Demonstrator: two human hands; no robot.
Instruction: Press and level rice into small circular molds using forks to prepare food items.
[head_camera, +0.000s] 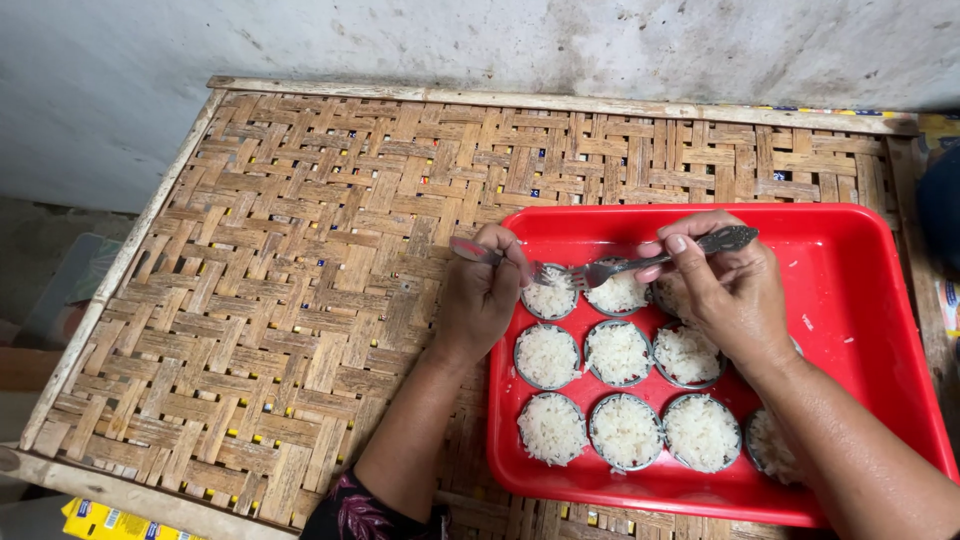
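A red plastic tray lies on the right of a woven bamboo table top. Inside it stand several small round metal moulds filled with white rice. My left hand grips a fork by its handle, its tines over the back-left mould. In my right hand is a second metal fork, tines pointing left and meeting the first fork above the back row. Part of the back-right mould is hidden under my right hand.
A grey stained wall runs behind the table. A wooden frame edges the woven top. A yellow packet lies below the front left corner. Stray rice grains dot the tray's right side.
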